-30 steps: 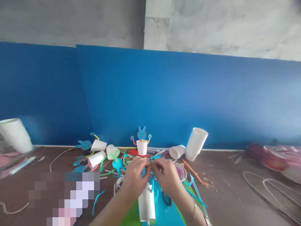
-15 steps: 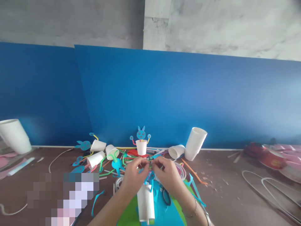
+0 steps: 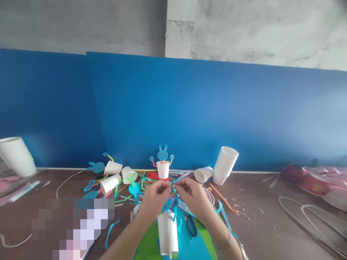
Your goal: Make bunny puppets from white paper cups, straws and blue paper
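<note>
Over the middle of the desk (image 3: 260,234), between its far edge and the wearer, the left hand (image 3: 156,198) and right hand (image 3: 193,198) come close together, fingertips nearly meeting. The left thumb and forefinger are pinched together, though what they grip is too small to tell; the right pinch closes on a pale bit (image 3: 174,187), also too small to name. Just below the hands is a white cup (image 3: 167,233), a blue straw (image 3: 175,213) hooked at its upper rim and blue discs (image 3: 175,201) showing above it; whether it stands or lies is hard to tell. It rests over blue paper (image 3: 202,249) and a green mat (image 3: 146,240), with scissors (image 3: 192,226) just to its right. Near the desk's far edge, beyond the hands, a rabbit cup (image 3: 163,169) stands upright with a blue eared head above its rim and a raised arm on either side. More cups (image 3: 110,183) lie on their sides to its left among loose straws. To its right, along the same edge, one cup (image 3: 203,175) lies tipped beside a leaning stack (image 3: 226,165), and an orange straw (image 3: 223,198) lies nearer.
</note>
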The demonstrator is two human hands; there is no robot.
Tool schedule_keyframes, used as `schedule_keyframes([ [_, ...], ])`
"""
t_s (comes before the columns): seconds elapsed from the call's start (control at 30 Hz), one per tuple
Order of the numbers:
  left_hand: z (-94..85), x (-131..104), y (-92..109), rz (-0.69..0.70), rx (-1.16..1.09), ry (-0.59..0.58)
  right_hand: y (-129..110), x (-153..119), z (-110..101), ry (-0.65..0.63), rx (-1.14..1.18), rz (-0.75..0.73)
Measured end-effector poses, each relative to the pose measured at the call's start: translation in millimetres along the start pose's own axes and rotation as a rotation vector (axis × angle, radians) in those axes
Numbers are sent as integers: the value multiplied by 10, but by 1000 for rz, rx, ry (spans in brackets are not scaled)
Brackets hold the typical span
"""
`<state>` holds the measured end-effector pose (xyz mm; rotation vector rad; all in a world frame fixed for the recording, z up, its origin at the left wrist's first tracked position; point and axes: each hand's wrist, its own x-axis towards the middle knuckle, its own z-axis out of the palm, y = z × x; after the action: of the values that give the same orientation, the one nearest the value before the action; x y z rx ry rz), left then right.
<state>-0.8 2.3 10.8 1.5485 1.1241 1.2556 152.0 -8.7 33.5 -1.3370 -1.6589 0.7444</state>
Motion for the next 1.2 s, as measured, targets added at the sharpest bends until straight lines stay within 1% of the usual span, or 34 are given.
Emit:
schedule_keyframes([
  [0.07, 7, 10, -29, -12, -29, -17, -4, 0, -5, -27, 15, 0],
  [0.17, 8, 12, -31, -16, -36, -40, -49, -21, -25, -49, -32, -15],
  [0.37, -14, -23, 64, 4, 35, -63, -161, -82, -56, -64, -165, -58],
  [0.53, -20, -41, 73, 0, 76, -61, -157, -92, -46, -75, -185, -80],
  [0.8, -5, 17, 4, -37, 1, -102, -116, -61, -60, -61, -174, -82],
  [0.9, -9, 18, -8, -31, 10, -90, -99, -54, -45, -22, -238, -65],
  [1.07, -27, 3, -16, 1, 63, -41, -126, -87, -11, 114, -456, -56],
  [1.13, -32, 1, -13, 11, 80, -23, -130, -102, -4, 163, -514, -79],
  [1.2, -32, -2, -4, 20, 91, -19, -118, -111, 6, 169, -512, -153],
])
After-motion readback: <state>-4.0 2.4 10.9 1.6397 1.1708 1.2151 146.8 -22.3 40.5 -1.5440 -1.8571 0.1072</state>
